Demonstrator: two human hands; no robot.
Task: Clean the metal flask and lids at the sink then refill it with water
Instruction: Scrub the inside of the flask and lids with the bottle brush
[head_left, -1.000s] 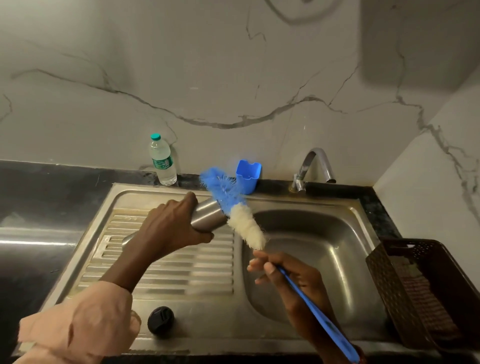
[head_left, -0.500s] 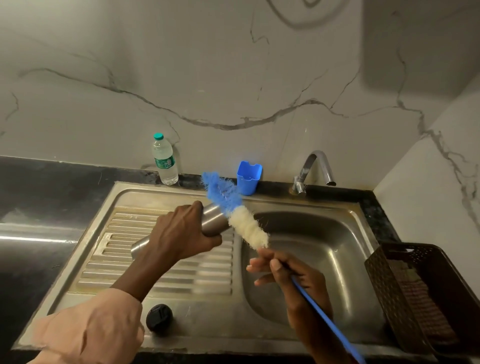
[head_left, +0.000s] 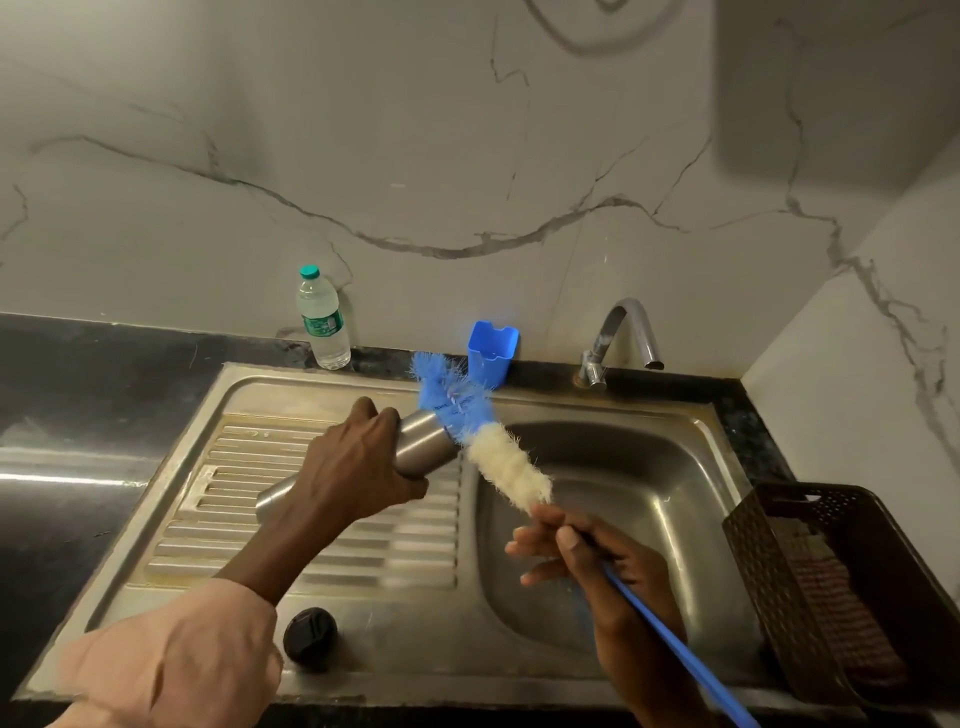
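Note:
My left hand (head_left: 349, 467) grips the metal flask (head_left: 423, 441), which lies tilted over the ribbed drainboard (head_left: 332, 551) with its upper end pointing toward the basin. My right hand (head_left: 592, 556) holds a long bottle brush (head_left: 506, 462) by its blue handle; the blue and white bristles cross right at the flask's upper end, outside it. A black round lid (head_left: 310, 635) lies on the sink's front rim, by my left sleeve. The flask's mouth is hidden behind the bristles.
The steel sink basin (head_left: 639, 499) is on the right, with a tap (head_left: 623, 338) behind it. A blue plastic cup (head_left: 492, 349) and a water bottle (head_left: 322, 319) stand at the back wall. A dark perforated basket (head_left: 831, 587) sits at the right edge.
The brush and flask have shifted slightly while staying together; the bristles remain across the flask's end. Both hands keep their grips.

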